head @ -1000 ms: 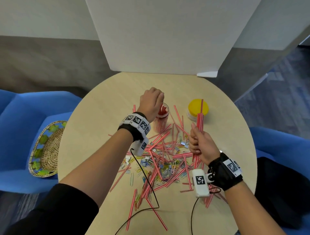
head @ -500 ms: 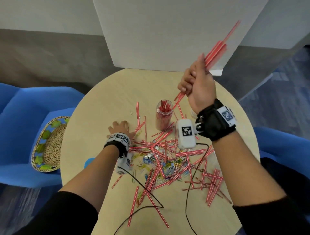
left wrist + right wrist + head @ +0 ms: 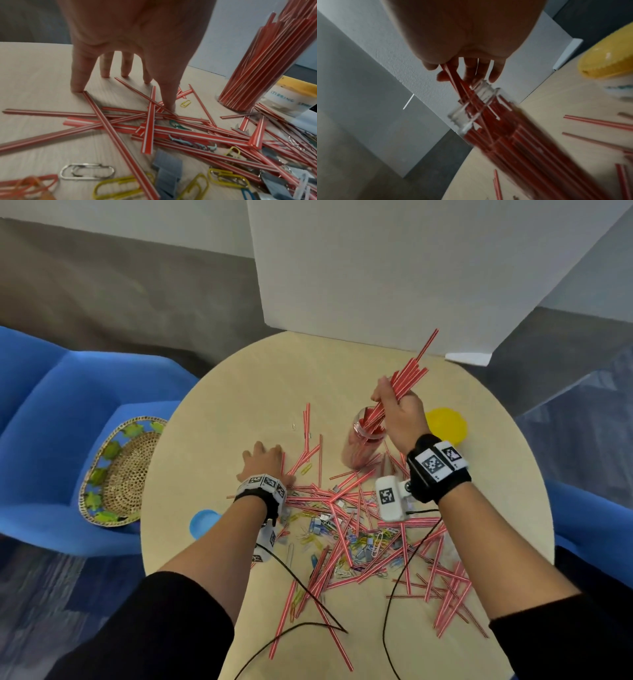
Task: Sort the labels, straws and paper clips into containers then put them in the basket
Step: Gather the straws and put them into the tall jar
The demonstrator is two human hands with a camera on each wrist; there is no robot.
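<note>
We feed straw bundle (image 3: 404,386) into clear jar (image 3: 363,440), right hand (image 3: 400,412) gripping it. Left hand (image 3: 263,462), fingers spread, presses table (image 3: 212,440). Many straws, paper clips (image 3: 342,539) and labels unsorted; basket (image 3: 120,470) holds no container.

One clear jar (image 3: 363,440), one yellow-lidded container (image 3: 445,424), one blue lid (image 3: 202,522), one woven basket (image 3: 120,474). Loose straws (image 3: 342,508) and paper clips (image 3: 359,542): too many to count.

Right hand (image 3: 399,409) grips a bundle of straws (image 3: 407,378), lower ends in the clear jar (image 3: 363,440). Left hand (image 3: 263,462) flat on the desk (image 3: 239,392). Basket (image 3: 116,474) on blue chair (image 3: 51,412), left.
</note>
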